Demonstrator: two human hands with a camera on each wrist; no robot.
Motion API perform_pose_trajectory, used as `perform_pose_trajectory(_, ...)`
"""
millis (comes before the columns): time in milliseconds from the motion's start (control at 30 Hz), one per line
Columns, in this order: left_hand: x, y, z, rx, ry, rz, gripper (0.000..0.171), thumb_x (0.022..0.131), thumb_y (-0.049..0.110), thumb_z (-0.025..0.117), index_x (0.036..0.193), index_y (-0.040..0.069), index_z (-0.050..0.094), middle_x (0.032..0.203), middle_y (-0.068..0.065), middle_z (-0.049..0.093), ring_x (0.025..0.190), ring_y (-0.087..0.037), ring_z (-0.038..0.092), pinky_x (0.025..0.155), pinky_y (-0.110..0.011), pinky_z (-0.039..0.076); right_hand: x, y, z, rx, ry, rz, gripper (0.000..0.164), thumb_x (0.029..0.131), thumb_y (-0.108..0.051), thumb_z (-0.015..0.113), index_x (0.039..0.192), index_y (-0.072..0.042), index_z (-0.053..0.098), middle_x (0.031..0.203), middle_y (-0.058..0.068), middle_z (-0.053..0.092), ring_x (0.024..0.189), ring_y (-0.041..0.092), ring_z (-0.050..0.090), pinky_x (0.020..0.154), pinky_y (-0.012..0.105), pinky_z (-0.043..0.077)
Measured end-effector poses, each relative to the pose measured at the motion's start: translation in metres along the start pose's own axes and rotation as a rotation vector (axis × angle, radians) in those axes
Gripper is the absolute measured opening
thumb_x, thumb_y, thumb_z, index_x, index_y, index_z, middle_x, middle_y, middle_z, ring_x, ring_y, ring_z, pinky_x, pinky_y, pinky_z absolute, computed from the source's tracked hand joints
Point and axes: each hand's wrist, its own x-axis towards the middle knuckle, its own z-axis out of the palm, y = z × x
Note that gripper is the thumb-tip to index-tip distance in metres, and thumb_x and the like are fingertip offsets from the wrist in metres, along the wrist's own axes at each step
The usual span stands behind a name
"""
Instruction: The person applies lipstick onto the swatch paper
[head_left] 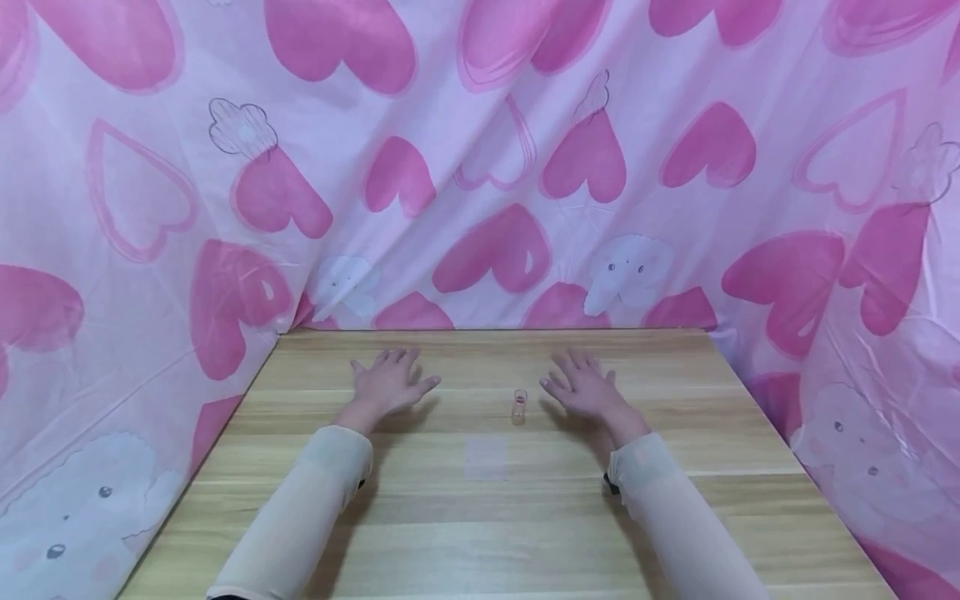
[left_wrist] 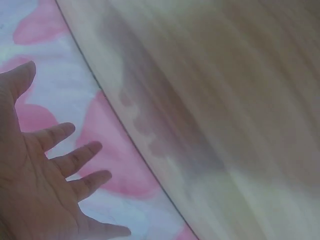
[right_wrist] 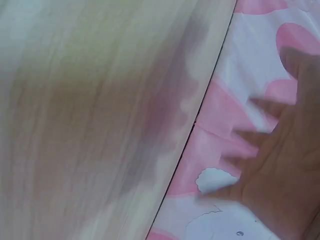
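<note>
At the left side of the left wrist view, the left hand point(left_wrist: 42, 180) showed its palm, with its fingers point(left_wrist: 80, 159) spread apart and reaching toward the middle, seen against a pale cloth point(left_wrist: 60, 95) printed with pink shapes point(left_wrist: 117, 167). A thin dark edge point(left_wrist: 119, 120) ran aslant from the upper left down to the bottom, parting the cloth from a wooden tabletop point(left_wrist: 270, 160) whose brownish grain, slanting much the same way, filled the right side in soft blur. Across the wood near that edge lay a long, dim shadow point(left_wrist: 170, 117), its border broken by small rounded bumps.
</note>
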Motion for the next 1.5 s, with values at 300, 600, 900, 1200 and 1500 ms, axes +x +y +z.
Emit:
perform_pose_trajectory(300,-0.003,0.038,-0.002,-0.074,0.047,0.176,0.069,0.094,0.066,0.053,0.145,0.020,0.053,0.146,-0.008,0.054,0.137,-0.036,0.046,0.109,-0.075,0.019,-0.006,-0.023,0.008,0.285,-0.211,-0.245,0.054,0.092,-0.028,0.073,0.139,-0.006,0.055,0.138,0.011,0.057,0.131,0.032,0.048,0.111,0.052,0.037)
perform_pose_trajectory(600,-0.007,0.074,0.003,0.038,0.080,0.331,0.061,0.092,0.065,0.057,0.138,0.025,0.059,0.139,-0.001,0.060,0.130,-0.030,0.052,0.110,-0.067,0.027,0.009,-0.029,0.031,0.230,-0.130,-0.330,0.014,0.089,-0.021,0.079,0.097,-0.013,0.070,0.095,-0.005,0.067,0.091,0.014,0.061,0.088,0.036,0.053)
perform_pose_trajectory(900,-0.011,0.105,0.002,-0.027,0.084,0.494,0.051,0.095,0.048,0.066,0.135,0.016,0.061,0.124,-0.002,0.068,0.120,-0.026,0.059,0.100,-0.051,0.045,0.008,-0.037,0.032,0.207,-0.106,-0.305,0.008,0.092,-0.020,0.075,0.096,-0.019,0.068,0.093,-0.010,0.070,0.093,0.009,0.066,0.088,0.031,0.054)
perform_pose_trajectory(1200,-0.012,0.123,0.004,-0.152,0.091,0.630,0.032,0.097,0.026,0.070,0.124,0.008,0.067,0.116,-0.005,0.069,0.108,-0.020,0.065,0.097,-0.033,0.051,0.004,-0.047,0.029,0.241,-0.033,-0.340,0.021,0.092,-0.012,0.071,0.112,-0.008,0.067,0.099,0.002,0.072,0.093,0.017,0.069,0.084,0.031,0.057)
perform_pose_trajectory(1500,-0.013,0.128,0.003,-0.167,0.124,0.636,0.027,0.095,0.024,0.072,0.116,0.007,0.070,0.106,-0.004,0.070,0.096,-0.018,0.066,0.088,-0.033,0.055,0.003,-0.046,0.028,0.230,0.021,-0.368,0.016,0.094,-0.012,0.071,0.109,-0.008,0.070,0.096,0.001,0.072,0.088,0.016,0.069,0.080,0.029,0.057)
